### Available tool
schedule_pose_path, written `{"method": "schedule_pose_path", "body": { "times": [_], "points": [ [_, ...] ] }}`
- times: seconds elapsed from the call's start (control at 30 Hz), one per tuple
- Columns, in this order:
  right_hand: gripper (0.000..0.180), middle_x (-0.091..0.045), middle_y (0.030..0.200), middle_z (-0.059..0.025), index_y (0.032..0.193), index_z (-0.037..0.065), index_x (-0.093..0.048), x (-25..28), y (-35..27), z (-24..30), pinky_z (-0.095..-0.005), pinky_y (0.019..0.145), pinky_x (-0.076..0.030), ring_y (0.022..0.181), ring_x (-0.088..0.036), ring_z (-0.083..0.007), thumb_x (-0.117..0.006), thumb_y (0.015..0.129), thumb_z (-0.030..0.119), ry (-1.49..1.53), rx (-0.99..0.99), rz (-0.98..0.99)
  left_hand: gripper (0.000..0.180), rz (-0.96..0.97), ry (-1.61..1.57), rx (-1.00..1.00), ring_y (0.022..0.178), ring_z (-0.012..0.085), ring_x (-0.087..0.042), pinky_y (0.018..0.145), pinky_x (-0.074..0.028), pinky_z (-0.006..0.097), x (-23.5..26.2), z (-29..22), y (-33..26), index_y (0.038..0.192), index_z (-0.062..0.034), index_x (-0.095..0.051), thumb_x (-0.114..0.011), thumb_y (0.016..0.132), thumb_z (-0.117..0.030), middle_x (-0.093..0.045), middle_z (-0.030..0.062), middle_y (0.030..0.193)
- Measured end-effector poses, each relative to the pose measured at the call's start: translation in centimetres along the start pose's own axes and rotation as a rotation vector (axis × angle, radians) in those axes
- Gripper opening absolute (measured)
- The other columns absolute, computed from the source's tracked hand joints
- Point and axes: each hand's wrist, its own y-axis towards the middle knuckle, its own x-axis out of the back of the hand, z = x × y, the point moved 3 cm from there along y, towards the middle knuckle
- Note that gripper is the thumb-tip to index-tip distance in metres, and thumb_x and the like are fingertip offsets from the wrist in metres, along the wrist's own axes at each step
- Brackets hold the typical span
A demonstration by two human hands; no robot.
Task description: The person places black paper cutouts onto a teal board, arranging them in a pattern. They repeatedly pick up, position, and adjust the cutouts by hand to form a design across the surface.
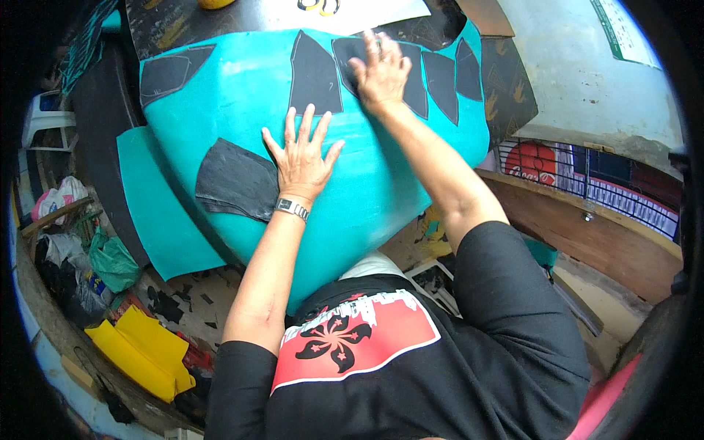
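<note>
A wide teal sheet of leather-like material (235, 110) drapes over the dark table and hangs down toward me. My left hand (303, 155) lies on it with fingers spread, its tips at the lower edge of a tall black cut piece (314, 73). Farther right, my right hand (383, 77) rests with fingers extended over another black piece (415, 84), partly covering it. Two more black pieces, one narrow (441, 86) and one at the right edge (468, 71), lie beside it. A black piece (172, 73) sits at the far left. Left of my wrist is an overlapping pile of dark pieces (235, 180).
A second teal sheet (165, 202) hangs at the left. White paper (389, 9) and a yellow round object (215, 3) are at the table's far side. Scraps, bags and folded yellow material (143, 352) clutter the lower left. A wooden board (579, 220) borders the right.
</note>
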Motion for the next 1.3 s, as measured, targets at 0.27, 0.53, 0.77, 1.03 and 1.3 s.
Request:
{"method": "schedule_pose_path", "body": {
  "times": [0.27,0.53,0.77,1.03,1.3],
  "points": [
    [0.058,-0.054,0.125,-0.0116,0.142,0.018,-0.05,-4.1,3.1,-1.0,-0.0503,0.089,-0.036,0.116,-0.05,-0.0318,-0.058,0.084,0.014,-0.123,-0.093,0.08,0.057,0.01,0.02,-0.003,0.149,0.0266,-0.025,0.113,-0.012,0.076,-0.2,-0.1,0.1,0.145,-0.0337,-0.052,-0.063,0.093,-0.055,-0.041,-0.0019,0.154],
    [0.055,-0.06,0.122,-0.0112,0.137,0.017,-0.056,-3.4,3.1,1.1,-0.0493,0.093,-0.039,0.111,-0.055,-0.0308,-0.061,0.083,0.015,-0.056,0.095,-0.107,0.056,-0.042,0.0,0.016,0.143,0.0256,-0.034,0.114,-0.015,0.073,0.3,-0.5,0.1,0.14,-0.0282,-0.056,-0.065,0.091,-0.053,-0.047,-0.0002,0.144],
    [0.065,-0.055,0.105,-0.0105,0.142,0.007,-0.041,2.1,-1.3,6.7,-0.0349,0.075,-0.052,0.082,-0.058,-0.0192,-0.064,0.082,-0.004,0.997,-0.31,-0.152,0.035,-0.465,-0.687,0.078,0.098,0.019,-0.065,0.099,-0.046,0.038,6.3,0.9,0.4,0.128,-0.0114,-0.06,-0.069,0.094,-0.011,-0.067,0.0066,0.107],
    [0.085,-0.059,0.118,-0.0173,0.148,0.012,-0.042,9.1,-9.5,22.2,-0.0453,0.092,-0.047,0.106,-0.059,-0.0354,-0.081,0.072,0.006,0.923,0.412,0.428,0.032,-0.618,-0.927,0.653,0.09,0.011,-0.063,0.084,-0.053,0.025,12.7,13.1,-10.1,0.128,-0.0003,-0.056,-0.066,0.098,-0.003,-0.065,0.0055,0.103],
    [0.09,-0.057,0.119,-0.0214,0.149,0.011,-0.039,8.4,-10.2,23.0,-0.0487,0.093,-0.05,0.112,-0.056,-0.0414,-0.079,0.07,-0.004,0.864,0.386,0.625,0.023,-0.384,-0.51,0.407,0.099,0.025,-0.064,0.088,-0.049,0.039,9.4,10.7,-15.4,0.105,-0.0125,-0.07,-0.077,0.083,-0.007,-0.073,0.0043,0.1]
  ]
}}
